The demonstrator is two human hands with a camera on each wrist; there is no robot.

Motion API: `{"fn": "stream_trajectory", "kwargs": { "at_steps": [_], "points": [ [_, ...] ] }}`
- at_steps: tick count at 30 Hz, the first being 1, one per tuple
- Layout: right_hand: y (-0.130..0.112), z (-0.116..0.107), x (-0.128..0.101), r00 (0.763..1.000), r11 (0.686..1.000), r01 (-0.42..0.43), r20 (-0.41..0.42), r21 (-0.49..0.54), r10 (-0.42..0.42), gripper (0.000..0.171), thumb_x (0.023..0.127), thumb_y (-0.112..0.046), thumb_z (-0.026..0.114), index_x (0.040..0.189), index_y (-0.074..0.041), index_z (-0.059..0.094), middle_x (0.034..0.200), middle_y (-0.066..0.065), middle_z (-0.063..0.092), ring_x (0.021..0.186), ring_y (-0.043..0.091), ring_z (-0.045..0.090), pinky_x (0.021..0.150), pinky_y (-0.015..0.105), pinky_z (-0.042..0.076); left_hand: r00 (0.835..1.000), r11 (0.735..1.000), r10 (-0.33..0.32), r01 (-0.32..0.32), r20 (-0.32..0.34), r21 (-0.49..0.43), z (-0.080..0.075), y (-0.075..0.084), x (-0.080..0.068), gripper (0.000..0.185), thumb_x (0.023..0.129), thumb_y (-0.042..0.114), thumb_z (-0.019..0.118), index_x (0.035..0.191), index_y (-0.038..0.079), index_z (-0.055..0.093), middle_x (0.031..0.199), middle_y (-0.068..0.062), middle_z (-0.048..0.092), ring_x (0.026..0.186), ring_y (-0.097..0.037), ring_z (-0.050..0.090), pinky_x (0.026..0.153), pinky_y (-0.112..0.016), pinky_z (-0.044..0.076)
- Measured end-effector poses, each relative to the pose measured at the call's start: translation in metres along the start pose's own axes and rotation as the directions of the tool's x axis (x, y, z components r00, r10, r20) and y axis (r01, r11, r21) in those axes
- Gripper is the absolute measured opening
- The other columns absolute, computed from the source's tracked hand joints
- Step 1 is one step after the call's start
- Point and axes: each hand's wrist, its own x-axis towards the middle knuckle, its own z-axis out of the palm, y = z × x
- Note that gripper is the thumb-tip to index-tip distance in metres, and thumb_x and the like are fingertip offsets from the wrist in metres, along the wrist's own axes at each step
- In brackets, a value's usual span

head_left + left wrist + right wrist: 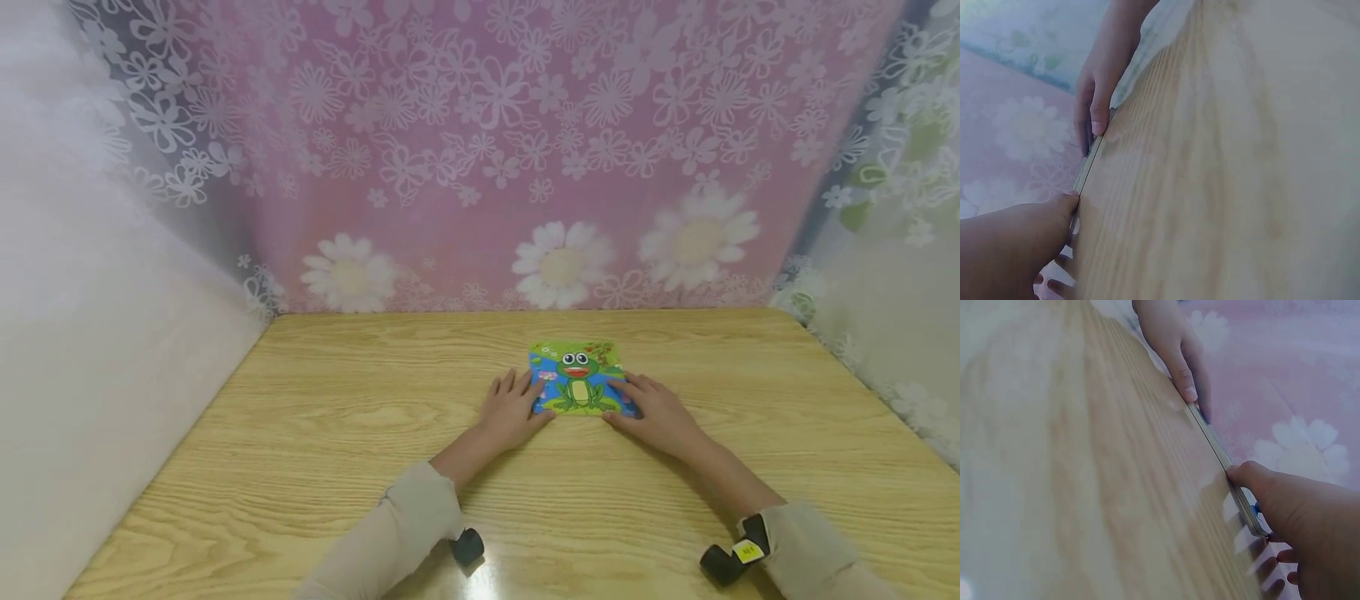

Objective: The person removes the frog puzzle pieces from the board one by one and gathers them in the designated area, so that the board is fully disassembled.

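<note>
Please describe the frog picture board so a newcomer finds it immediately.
On the wooden table, before the pink floral backdrop, look slightly right of centre, towards the far edge. There, between the left hand and right hand, lies the frog picture board. Its green, big-eyed cartoon frog sets it apart from the plain table and hands.

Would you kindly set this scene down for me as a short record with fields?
Main item: frog picture board, thin and lying flat
Surface: wood-grain table
Left hand: touches the board's left side, thumb at its near edge
Right hand: touches the board's right side, thumb at its near edge
Clothing: pale sleeves
Near right cuff: black device with yellow label
Backdrop: pink, flower-patterned sheet
</note>
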Motion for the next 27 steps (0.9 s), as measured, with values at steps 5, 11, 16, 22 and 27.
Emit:
{"fn": "stream_trajectory", "kwargs": {
  "at_steps": [5,11,16,22,27],
  "points": [
    [-0.008,0.002,-0.002,1.0,1.0,0.029,-0.008,-0.006,-0.029,0.063,0.086,-0.044,0.061,0.131,-0.001,0.049,0.132,0.029,0.039,0.12,0.051,0.032,0.094,0.064,0.025,1.0,1.0,0.003,-0.003,-0.009,-0.006,-0.001,-0.006,-0.01,0.063,0.094,0.055,0.034,0.145,0.019,0.031,0.149,-0.006,0.022,0.135,-0.032,0.014,0.107,-0.047,0.013],
    [-0.018,0.007,-0.003,0.997,0.998,0.068,-0.021,0.002,-0.068,0.061,0.086,-0.041,0.063,0.13,-0.002,0.05,0.131,0.029,0.041,0.119,0.05,0.034,0.094,0.064,0.025,0.999,1.0,0.013,-0.013,-0.03,0.025,-0.001,-0.014,-0.022,0.063,0.094,0.056,0.034,0.144,0.018,0.033,0.148,-0.007,0.024,0.134,-0.033,0.018,0.106,-0.048,0.017],
    [-0.026,0.01,-0.005,0.996,0.996,0.091,-0.024,0.013,-0.091,0.059,0.086,-0.04,0.063,0.13,-0.003,0.051,0.131,0.028,0.042,0.118,0.05,0.036,0.094,0.063,0.026,0.999,1.0,0.012,-0.012,-0.032,-0.002,-0.004,-0.019,-0.034,0.063,0.093,0.056,0.035,0.144,0.017,0.033,0.149,-0.007,0.023,0.134,-0.033,0.017,0.106,-0.048,0.016],
    [-0.038,0.01,-0.006,0.995,0.994,0.103,-0.015,0.026,-0.103,0.058,0.085,-0.038,0.064,0.129,-0.003,0.052,0.132,0.027,0.042,0.119,0.05,0.035,0.095,0.063,0.025,0.999,1.0,0.014,-0.014,-0.042,0.003,-0.007,-0.027,-0.047,0.064,0.093,0.055,0.036,0.144,0.016,0.034,0.148,-0.008,0.024,0.134,-0.034,0.019,0.106,-0.049,0.017],
    [-0.046,0.013,-0.008,0.992,0.992,0.126,-0.013,0.012,-0.126,0.057,0.085,-0.038,0.063,0.129,-0.004,0.052,0.131,0.026,0.043,0.119,0.048,0.036,0.095,0.063,0.026,0.999,1.0,0.015,-0.016,-0.051,-0.008,-0.007,-0.032,-0.058,0.064,0.093,0.055,0.037,0.143,0.015,0.035,0.148,-0.009,0.025,0.133,-0.035,0.02,0.105,-0.049,0.018]
  ]
}}
